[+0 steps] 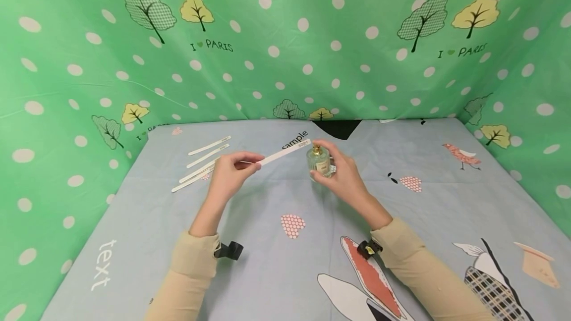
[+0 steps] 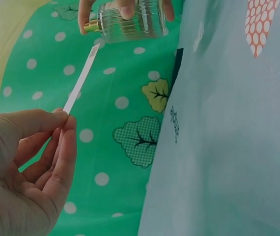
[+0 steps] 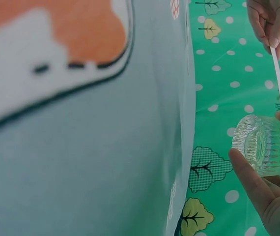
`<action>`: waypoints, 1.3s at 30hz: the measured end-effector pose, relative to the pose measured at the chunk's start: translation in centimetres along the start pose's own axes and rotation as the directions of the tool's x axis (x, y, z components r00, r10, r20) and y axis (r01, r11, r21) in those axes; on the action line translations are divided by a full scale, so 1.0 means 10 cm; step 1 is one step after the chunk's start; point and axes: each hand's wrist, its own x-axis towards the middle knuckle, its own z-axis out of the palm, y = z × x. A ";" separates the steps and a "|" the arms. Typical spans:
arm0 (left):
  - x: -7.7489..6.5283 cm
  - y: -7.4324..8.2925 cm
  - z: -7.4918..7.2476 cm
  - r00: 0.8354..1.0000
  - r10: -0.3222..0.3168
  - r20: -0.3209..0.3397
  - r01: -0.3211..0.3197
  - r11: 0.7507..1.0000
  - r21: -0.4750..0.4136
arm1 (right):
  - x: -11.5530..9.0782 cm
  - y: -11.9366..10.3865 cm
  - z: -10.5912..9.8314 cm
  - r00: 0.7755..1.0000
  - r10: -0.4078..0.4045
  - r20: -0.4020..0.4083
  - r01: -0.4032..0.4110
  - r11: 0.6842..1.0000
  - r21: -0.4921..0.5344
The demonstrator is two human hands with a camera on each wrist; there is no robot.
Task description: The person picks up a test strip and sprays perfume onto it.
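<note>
My left hand [image 1: 232,172] pinches one end of a white perfume test strip [image 1: 285,152] between thumb and fingers. Small print marks the strip's far end, which points at the bottle's neck. A ribbed, clear glass perfume bottle [image 1: 317,163] with pale green liquid and a label is in my right hand [image 1: 347,176], held upright above the table. The index finger lies on its gold spray top [image 2: 92,26]. In the right wrist view the bottle's thick glass base [image 3: 253,142] shows, with a finger under its edge.
Several more white test strips [image 1: 208,145] lie slanted in a row on the left of the table. A grey-blue printed cloth [image 1: 267,271] covers the table. Green dotted curtains [image 1: 285,28] hang behind it and at both sides.
</note>
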 end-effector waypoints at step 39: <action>0.08 0.01 -0.05 1.000 -0.019 -0.002 0.019 1.000 0.009 | -0.02 0.02 -0.03 0.999 0.033 -0.028 -0.034 0.999 -0.011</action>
